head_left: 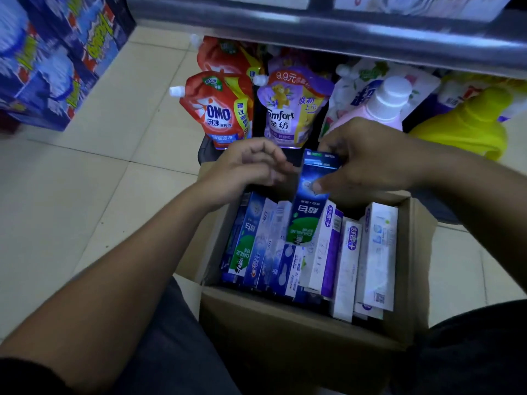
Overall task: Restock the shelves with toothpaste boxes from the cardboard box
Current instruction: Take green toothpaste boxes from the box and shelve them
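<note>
clerk: hands?
inspector: right hand (370,158) pinches one blue toothpaste box (312,201), near upright, its lower end among the stock in the cardboard box (299,323). left hand (251,166) curled just beside it; blurred, cannot tell whether it grips anything.
clerk: remaining stock?
inspector: other toothpaste boxes (376,252) packed in rows inside the cardboard box, which sits before detergent pouches (219,109) on the bottom shelf.

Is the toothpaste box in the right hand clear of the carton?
Cannot tell: right hand pinches the toothpaste box up top, but its green lower end overlaps the packed boxes.
</note>
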`<action>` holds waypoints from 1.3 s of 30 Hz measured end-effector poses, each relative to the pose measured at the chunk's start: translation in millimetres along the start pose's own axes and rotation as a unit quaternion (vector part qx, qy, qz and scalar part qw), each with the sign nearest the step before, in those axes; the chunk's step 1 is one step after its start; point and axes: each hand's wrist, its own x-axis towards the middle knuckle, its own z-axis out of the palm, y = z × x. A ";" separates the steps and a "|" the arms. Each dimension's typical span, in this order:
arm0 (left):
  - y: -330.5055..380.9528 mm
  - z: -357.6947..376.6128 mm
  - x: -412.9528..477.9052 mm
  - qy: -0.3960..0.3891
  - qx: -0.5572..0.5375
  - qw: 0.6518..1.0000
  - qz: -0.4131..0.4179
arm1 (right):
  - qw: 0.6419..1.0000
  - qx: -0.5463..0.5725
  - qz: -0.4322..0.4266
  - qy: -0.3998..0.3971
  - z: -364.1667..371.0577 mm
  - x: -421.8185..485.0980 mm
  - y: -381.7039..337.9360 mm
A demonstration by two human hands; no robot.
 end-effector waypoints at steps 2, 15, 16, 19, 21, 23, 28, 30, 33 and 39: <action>-8.6 -8.6 9.4 0.068 0.165 0.983 -0.041 | 1.000 -0.024 0.003 0.017 -9.6 -5.6 2.6; -88.2 27.9 20.4 -0.085 0.840 0.526 -0.101 | 0.999 -0.032 0.013 0.042 -23.5 -17.9 13.7; -87.3 29.1 18.9 -0.085 0.838 0.529 -0.105 | 0.999 -0.030 0.012 0.044 -24.4 -18.1 13.9; -83.2 34.4 9.2 -0.084 0.798 0.587 -0.111 | 0.999 -0.014 0.012 0.045 -29.1 -18.7 13.2; -79.5 34.6 2.2 -0.074 0.728 0.673 -0.105 | 0.999 0.001 0.012 0.043 -32.7 -19.5 10.8; -72.4 34.2 -3.8 -0.078 0.590 0.797 -0.105 | 0.999 0.011 0.003 0.045 -35.3 -19.9 7.7; -44.6 26.2 -14.2 -0.011 0.282 0.949 -0.139 | 0.997 0.058 -0.014 0.058 -42.6 -18.9 3.9; -24.6 17.1 -14.9 0.054 0.161 0.979 -0.113 | 0.993 0.102 -0.010 0.062 -48.4 -20.1 4.1; 9.7 -2.1 -19.0 0.135 0.009 0.989 -0.060 | 0.979 0.187 0.002 0.078 -63.2 -24.5 3.3; 86.4 -35.8 -35.2 0.201 -0.210 0.956 0.041 | 0.916 0.323 -0.050 0.231 -93.2 -34.8 -17.9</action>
